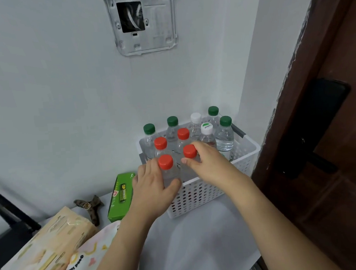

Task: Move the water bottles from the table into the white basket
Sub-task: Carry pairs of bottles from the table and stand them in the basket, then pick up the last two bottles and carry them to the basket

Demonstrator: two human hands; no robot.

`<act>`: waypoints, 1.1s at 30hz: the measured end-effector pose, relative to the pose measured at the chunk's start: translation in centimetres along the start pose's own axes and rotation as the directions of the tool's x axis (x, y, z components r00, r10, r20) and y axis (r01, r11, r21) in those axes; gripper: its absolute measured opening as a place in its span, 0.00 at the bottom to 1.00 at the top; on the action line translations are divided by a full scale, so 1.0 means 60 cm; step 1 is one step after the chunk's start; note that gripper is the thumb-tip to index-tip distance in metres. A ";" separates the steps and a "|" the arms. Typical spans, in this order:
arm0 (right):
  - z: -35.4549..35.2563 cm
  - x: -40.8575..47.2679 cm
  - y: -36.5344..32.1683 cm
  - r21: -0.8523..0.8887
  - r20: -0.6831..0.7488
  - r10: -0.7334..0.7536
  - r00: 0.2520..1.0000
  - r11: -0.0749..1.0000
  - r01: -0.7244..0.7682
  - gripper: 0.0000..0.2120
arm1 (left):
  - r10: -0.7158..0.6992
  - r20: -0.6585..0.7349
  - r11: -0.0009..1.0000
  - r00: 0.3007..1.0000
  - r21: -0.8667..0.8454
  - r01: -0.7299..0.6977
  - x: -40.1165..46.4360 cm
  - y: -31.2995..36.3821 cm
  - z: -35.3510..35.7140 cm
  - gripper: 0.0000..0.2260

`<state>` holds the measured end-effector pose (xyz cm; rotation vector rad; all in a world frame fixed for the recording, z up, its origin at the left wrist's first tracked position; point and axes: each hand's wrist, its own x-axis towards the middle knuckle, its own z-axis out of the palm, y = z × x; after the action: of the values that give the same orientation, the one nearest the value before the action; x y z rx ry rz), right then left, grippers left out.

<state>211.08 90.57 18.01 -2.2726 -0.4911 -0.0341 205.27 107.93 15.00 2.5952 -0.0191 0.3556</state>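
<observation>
A white perforated basket [200, 194] stands on the white table [201, 238] against the wall, packed with several upright clear water bottles with green, white and red caps. My left hand [153, 189] is wrapped around a red-capped bottle [165, 162] at the basket's front left corner. My right hand [208, 162] grips another red-capped bottle [189, 151] just to its right, inside the front of the basket. Both bottles stand upright. Their lower parts are hidden by my hands and the basket wall.
A green battery box [120, 197] lies left of the basket, with a brown hair clip [90, 206] beside it. Tissue packs [48, 249] and a patterned bag [91, 261] fill the table's front left. A dark wooden door [325, 145] stands close on the right.
</observation>
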 end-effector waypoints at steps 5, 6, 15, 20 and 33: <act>-0.002 0.001 -0.002 -0.081 0.028 0.050 0.998 0.996 -0.048 0.10 | -0.001 0.008 1.000 1.000 0.014 0.001 0.002 0.000 -0.001 0.23; -0.002 0.002 0.000 -0.080 0.038 0.061 0.997 0.995 -0.058 0.10 | 0.001 0.006 1.000 1.000 0.015 -0.001 0.002 -0.001 -0.001 0.23; -0.024 -0.020 -0.006 0.047 0.074 0.117 0.990 0.992 -0.120 0.19 | -0.003 -0.034 1.000 0.999 -0.014 0.002 -0.006 0.007 -0.006 0.25; -0.089 -0.082 -0.024 0.014 -0.107 0.092 0.990 0.996 -0.091 0.29 | 0.007 -0.302 0.999 0.953 -0.036 -0.018 -0.017 0.060 -0.024 0.24; -0.320 -0.459 -0.036 -0.254 -0.448 0.117 0.886 0.934 -0.252 0.29 | 0.520 -0.220 0.854 0.825 0.162 -0.495 -0.140 0.377 -0.052 0.26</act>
<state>187.37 68.82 27.79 -2.5058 -0.0290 -0.5359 194.54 89.39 26.58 2.5839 -0.6307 0.9048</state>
